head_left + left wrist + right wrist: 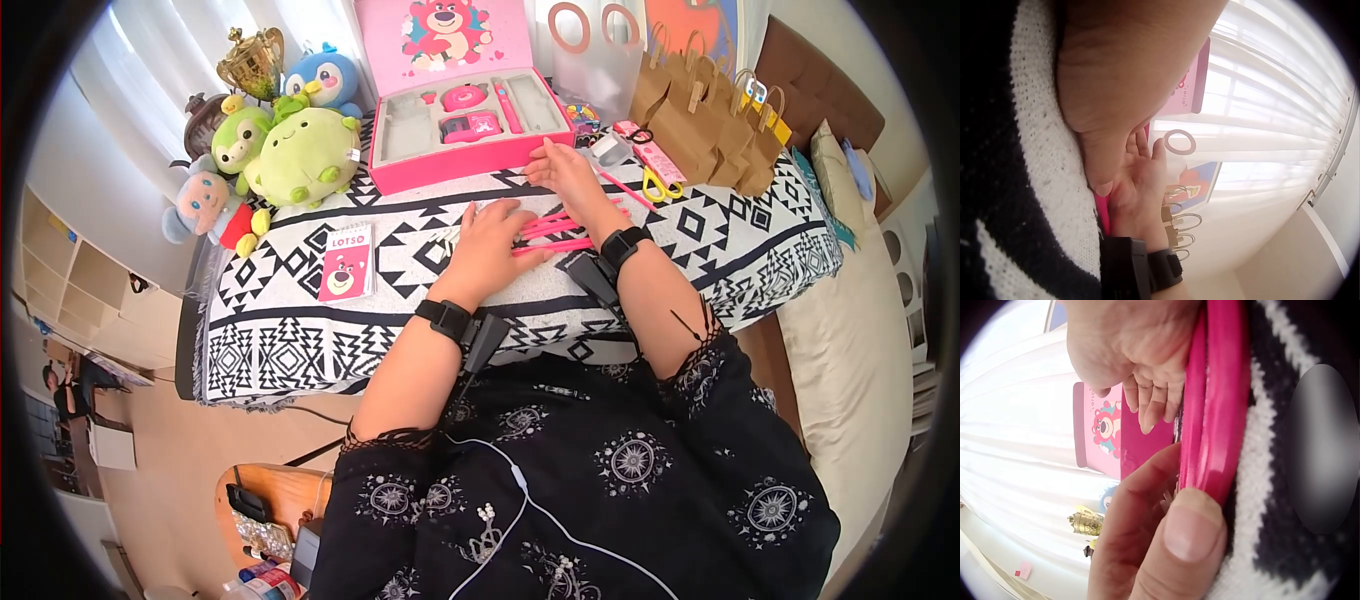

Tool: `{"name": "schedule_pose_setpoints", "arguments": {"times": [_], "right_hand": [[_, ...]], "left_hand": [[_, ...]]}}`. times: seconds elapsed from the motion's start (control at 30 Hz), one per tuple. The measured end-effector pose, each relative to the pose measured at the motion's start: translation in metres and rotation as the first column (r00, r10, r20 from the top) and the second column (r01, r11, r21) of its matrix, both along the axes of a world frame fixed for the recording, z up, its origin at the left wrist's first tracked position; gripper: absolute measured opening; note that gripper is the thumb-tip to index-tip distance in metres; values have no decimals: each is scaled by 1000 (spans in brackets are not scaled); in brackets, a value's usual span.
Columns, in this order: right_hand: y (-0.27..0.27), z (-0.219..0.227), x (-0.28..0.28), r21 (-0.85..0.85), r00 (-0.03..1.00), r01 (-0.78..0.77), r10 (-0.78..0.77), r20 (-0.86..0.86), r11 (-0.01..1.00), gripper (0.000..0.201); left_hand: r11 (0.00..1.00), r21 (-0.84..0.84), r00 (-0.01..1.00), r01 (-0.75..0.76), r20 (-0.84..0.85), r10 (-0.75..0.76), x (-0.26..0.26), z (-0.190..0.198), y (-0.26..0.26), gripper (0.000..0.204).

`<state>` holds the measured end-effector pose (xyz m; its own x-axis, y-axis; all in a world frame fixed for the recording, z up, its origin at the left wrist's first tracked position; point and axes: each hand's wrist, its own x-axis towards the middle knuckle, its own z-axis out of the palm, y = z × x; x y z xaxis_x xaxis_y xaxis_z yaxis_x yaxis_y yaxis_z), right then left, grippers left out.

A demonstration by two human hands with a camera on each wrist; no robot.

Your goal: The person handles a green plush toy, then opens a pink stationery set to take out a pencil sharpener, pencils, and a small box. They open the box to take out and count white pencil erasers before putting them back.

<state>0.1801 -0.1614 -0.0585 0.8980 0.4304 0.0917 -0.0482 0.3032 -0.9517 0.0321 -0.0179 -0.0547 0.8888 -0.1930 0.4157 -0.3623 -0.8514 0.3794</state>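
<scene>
Several slim pink sticks (560,230), perhaps pens, lie side by side on the patterned cloth. My left hand (488,248) holds their left ends between thumb and fingers; in the right wrist view its thumb (1191,534) lies against the ends of the pink sticks (1213,419). My right hand (578,182) is beside their right part, palm turned toward the left hand, fingers loosely extended and holding nothing. The left wrist view shows the right hand (1141,181) beyond the left hand (1116,81). One separate pink stick (628,188) lies to the right.
An open pink box (470,165) stands at the back. Plush toys (305,155) and a trophy (250,62) are left of it. A LOTSO notepad (347,262) lies front left. Yellow scissors (660,185), paper bags (700,125) and a translucent bag (590,75) are on the right.
</scene>
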Motion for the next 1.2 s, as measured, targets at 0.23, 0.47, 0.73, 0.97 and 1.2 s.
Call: {"name": "schedule_pose_setpoints", "arguments": {"times": [0.23,0.47,0.73,0.97,1.2], "right_hand": [[0,0,4,5,1000,-11,11,-9,1000,35],[1,2,2,26,1000,-16,16,-10,1000,35],[0,3,0,2,1000,-16,16,-1,1000,33],[-7,10,-4,51,995,35,-39,95,998,36],[-32,-2,29,70,835,378,-372,405,923,28]], "left_hand": [[1000,-23,1000,-9,-5,9,1,0,-1,51],[999,-34,1000,-11,-27,10,2,4,-1,49],[995,-99,1000,6,-29,-9,7,-3,6,31],[986,-167,1000,-22,13,25,10,-1,13,21],[968,-239,996,-75,37,86,13,-2,22,15]]}}
